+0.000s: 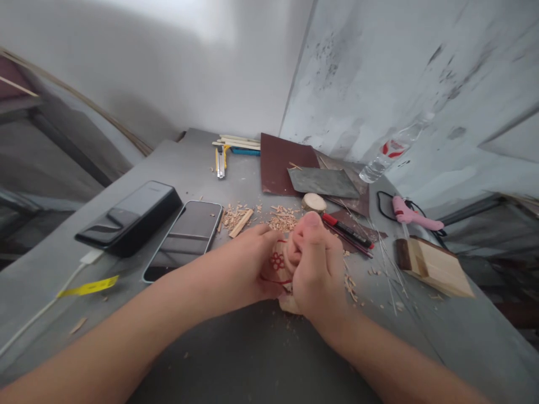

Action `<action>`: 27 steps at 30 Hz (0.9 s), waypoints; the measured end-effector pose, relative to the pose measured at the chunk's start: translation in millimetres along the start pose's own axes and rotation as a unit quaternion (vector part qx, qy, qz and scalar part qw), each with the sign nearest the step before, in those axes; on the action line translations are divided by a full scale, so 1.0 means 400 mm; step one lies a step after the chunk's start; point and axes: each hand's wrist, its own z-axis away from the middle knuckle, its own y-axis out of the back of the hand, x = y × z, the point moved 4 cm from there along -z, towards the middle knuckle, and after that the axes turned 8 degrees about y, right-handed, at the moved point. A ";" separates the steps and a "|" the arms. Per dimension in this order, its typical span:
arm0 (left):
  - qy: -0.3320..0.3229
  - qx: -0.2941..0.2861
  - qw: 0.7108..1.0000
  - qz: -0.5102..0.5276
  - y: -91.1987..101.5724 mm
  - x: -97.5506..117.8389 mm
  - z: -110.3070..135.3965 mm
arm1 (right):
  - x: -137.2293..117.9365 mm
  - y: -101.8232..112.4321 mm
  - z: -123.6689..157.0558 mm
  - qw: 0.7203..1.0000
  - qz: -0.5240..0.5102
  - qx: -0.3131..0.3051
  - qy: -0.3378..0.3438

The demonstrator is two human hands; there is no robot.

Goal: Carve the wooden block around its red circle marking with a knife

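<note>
Near the front of the grey table I have a pale wooden piece (277, 261) with a red flower and red curved lines drawn on it. My left hand (257, 261) is closed around its left side. My right hand (316, 264) is curled into a fist against the right side of the piece, thumb uppermost. Whatever sits inside that fist is hidden by the fingers. Wood shavings (283, 219) lie heaped just beyond both hands, with a small wood stick (241, 223) among them. A round wood slice (314, 202) and a red-capped black marker (347, 231) lie behind my right hand.
On the left are a phone (185, 235) and a black power bank (130, 216) with a white cable. A yellow utility knife (220, 160) and sandpaper sheets (282, 165) lie at the back. Rightward are a water bottle (393, 150), pink glue gun (415, 216), wood blocks (438, 266) and thin wires (389, 275).
</note>
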 end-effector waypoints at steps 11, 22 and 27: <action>0.035 -0.023 0.999 -0.025 -0.015 -0.028 -0.014 | 0.012 0.015 -0.007 0.947 -0.266 -0.170 -0.055; 0.072 -0.025 0.996 -0.041 -0.006 -0.027 -0.012 | -0.052 0.063 -0.060 0.932 -0.322 -0.134 -0.093; 0.080 -0.041 0.996 -0.018 -0.003 -0.013 -0.012 | -0.036 0.034 -0.062 0.944 -0.285 -0.155 -0.054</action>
